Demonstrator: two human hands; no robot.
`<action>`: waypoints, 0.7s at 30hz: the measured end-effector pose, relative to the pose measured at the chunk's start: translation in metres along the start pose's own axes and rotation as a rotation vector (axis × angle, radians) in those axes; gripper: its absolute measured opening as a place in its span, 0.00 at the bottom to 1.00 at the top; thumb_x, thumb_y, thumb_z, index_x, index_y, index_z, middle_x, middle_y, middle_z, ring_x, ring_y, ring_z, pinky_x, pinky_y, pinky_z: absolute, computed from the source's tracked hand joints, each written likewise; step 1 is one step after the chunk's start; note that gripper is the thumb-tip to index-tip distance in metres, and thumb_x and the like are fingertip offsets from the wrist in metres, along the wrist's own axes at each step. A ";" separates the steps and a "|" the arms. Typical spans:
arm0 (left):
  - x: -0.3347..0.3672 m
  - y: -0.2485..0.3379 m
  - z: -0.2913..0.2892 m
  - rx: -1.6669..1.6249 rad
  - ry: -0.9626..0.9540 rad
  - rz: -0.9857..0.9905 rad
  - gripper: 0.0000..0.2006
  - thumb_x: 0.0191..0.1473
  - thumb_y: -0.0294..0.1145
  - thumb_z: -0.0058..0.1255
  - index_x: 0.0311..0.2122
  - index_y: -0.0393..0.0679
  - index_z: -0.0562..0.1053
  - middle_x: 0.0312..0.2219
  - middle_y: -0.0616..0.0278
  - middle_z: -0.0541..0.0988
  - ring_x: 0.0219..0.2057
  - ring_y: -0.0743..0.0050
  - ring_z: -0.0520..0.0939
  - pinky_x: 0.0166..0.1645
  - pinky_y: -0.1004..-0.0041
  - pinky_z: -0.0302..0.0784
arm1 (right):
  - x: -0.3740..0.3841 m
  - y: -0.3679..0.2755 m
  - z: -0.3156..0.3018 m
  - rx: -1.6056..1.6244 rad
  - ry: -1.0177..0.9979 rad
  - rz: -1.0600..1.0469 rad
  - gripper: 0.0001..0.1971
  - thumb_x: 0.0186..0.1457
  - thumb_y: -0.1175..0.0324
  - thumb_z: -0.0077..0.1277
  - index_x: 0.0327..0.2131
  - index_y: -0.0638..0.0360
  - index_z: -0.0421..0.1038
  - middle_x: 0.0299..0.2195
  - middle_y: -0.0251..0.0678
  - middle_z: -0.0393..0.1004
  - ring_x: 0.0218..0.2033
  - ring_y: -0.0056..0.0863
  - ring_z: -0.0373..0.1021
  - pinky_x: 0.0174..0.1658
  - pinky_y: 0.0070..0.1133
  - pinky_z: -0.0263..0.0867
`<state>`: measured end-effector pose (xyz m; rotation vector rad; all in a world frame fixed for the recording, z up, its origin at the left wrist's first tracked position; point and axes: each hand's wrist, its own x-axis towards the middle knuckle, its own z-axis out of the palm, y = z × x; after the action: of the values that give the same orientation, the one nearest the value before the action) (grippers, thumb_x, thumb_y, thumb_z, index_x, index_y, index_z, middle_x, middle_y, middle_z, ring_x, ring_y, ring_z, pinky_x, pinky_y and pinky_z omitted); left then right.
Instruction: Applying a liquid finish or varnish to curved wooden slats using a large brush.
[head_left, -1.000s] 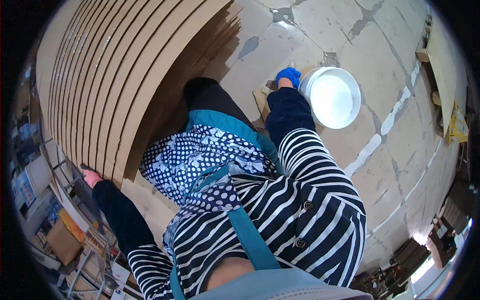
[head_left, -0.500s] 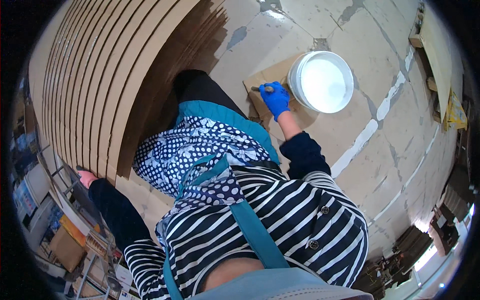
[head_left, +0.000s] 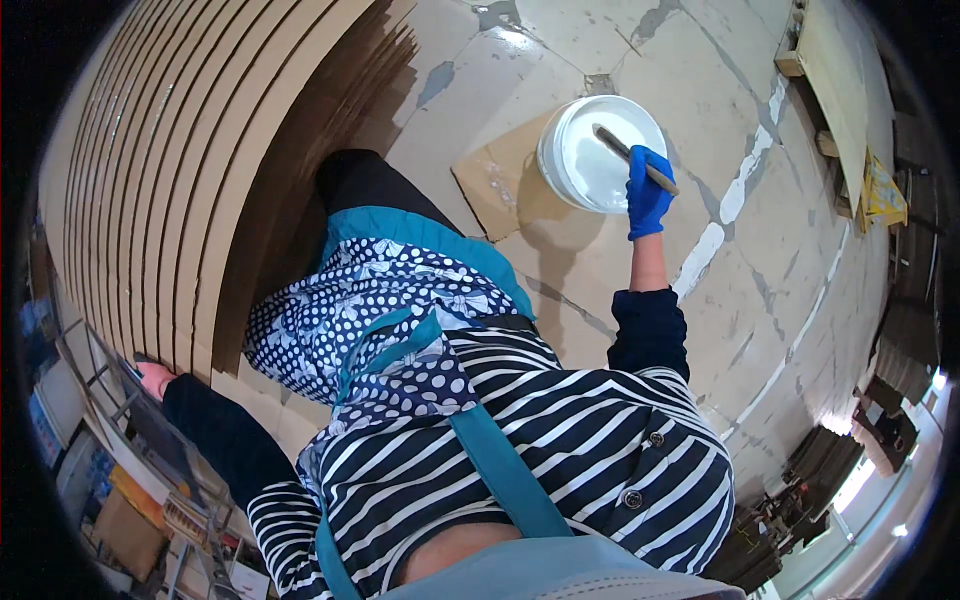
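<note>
The right hand [head_left: 649,198], in a blue glove, is closed around a slender brown-handled brush [head_left: 612,140] right of the frame's upper centre. The handle's end pokes out past the glove on the right, and the brush slants up and left over the mouth of a round white bucket [head_left: 556,165]. Whether its tip touches the white contents cannot be told.

The bucket stands upright in the upper centre-right, just beside the glove. A flat piece of brown cardboard [head_left: 487,187] lies on the beige, grey-patched tile floor [head_left: 745,335], reaching from the bucket's left side toward the frame's centre.

At the lower left, the left hand [head_left: 156,379] is at the bottom edge of a large row of overlapping tan cardboard sheets [head_left: 150,190], which fills the upper left. It is too small there to tell how its fingers are set.

Between the arms show a navy apron with white dots and teal trim [head_left: 300,325] and a black-and-white striped top [head_left: 600,420] with 2 round dark buttons [head_left: 632,499]. A yellow object [head_left: 882,197] sits at the right edge.
</note>
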<state>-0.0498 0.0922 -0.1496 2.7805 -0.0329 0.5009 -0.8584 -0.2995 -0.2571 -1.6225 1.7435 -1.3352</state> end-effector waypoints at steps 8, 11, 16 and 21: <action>0.015 -0.031 0.015 -0.111 0.103 0.300 0.34 0.48 0.59 0.36 0.53 0.43 0.61 0.49 0.49 0.65 0.51 0.54 0.65 0.54 0.65 0.56 | -0.007 0.014 0.004 -0.007 -0.027 -0.109 0.04 0.45 0.69 0.53 0.23 0.58 0.71 0.17 0.30 0.69 0.16 0.21 0.64 0.19 0.17 0.58; 0.030 -0.053 0.029 -0.180 0.121 0.591 0.31 0.50 0.56 0.35 0.54 0.45 0.60 0.50 0.53 0.64 0.52 0.56 0.63 0.55 0.64 0.55 | -0.003 -0.005 -0.022 0.322 -0.059 0.496 0.05 0.47 0.66 0.51 0.23 0.55 0.71 0.18 0.30 0.69 0.14 0.20 0.62 0.15 0.16 0.54; 0.098 -0.089 0.031 -0.286 0.178 1.100 0.27 0.53 0.49 0.35 0.55 0.47 0.58 0.53 0.60 0.61 0.54 0.59 0.60 0.56 0.63 0.54 | -0.004 0.042 -0.045 1.302 -0.144 0.849 0.09 0.50 0.60 0.46 0.23 0.52 0.67 0.13 0.27 0.62 0.10 0.16 0.53 0.11 0.13 0.44; 0.077 -0.073 0.080 0.105 0.188 1.247 0.20 0.53 0.45 0.36 0.49 0.47 0.61 0.47 0.60 0.65 0.50 0.60 0.64 0.51 0.64 0.59 | -0.010 0.024 -0.058 1.481 -0.122 0.766 0.08 0.50 0.61 0.45 0.26 0.53 0.67 0.15 0.29 0.63 0.11 0.18 0.55 0.14 0.14 0.51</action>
<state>0.0552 0.1397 -0.2159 2.4511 -1.7620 1.0153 -0.9162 -0.2728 -0.2532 -0.1529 0.6451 -1.3970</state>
